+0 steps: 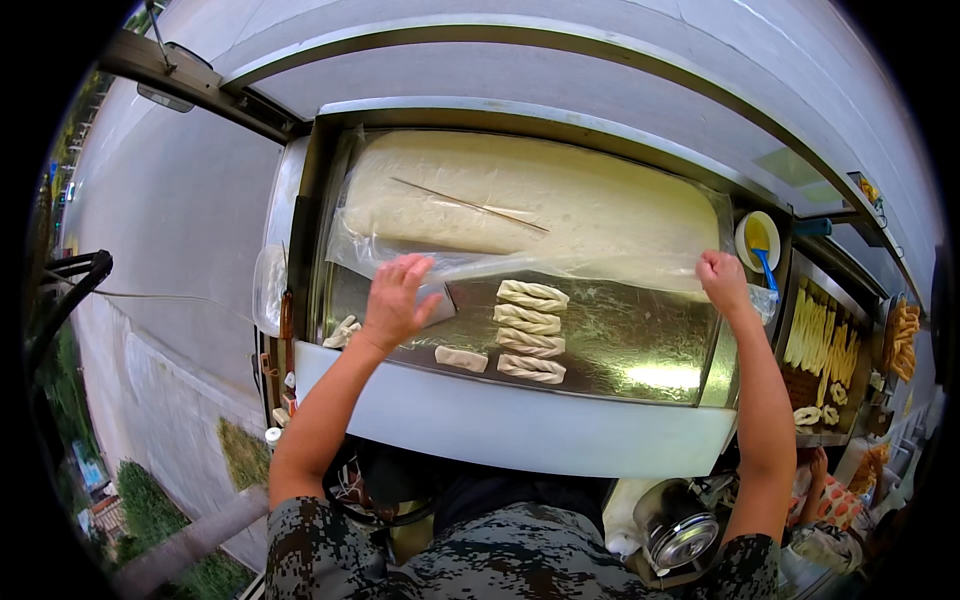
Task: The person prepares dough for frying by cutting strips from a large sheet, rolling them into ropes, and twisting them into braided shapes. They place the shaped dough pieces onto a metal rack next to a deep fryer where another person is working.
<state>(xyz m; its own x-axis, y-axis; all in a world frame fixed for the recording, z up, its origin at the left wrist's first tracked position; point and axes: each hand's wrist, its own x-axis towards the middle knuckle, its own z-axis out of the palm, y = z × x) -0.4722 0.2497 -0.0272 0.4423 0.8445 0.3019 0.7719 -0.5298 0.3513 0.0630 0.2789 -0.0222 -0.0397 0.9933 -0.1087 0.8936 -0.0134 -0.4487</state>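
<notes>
A large slab of pale dough (600, 187) lies under a clear plastic sheet (360, 251) in a metal-rimmed tray. My right hand (721, 279) is closed on the sheet's near edge at the right. At the sheet's left front, my left hand (399, 304) has its thumb apart from its fingers; whether the fingertips touch the film is hard to see. Beneath that hand shows part of a flat metal scraper (441, 306). Several twisted dough pieces (529, 343) form a column on the oiled metal surface (630, 337). Left of them rests a flat dough strip (460, 358).
A thin stick (471, 204) lies across the slab. Some dough scraps (343, 331) sit at the tray's left. A white bowl (757, 240) with a blue-handled brush (766, 268) stands at right, near a rack of dough sticks (817, 337). A white board (517, 427) edges the front; a steel pot (679, 529) stands below.
</notes>
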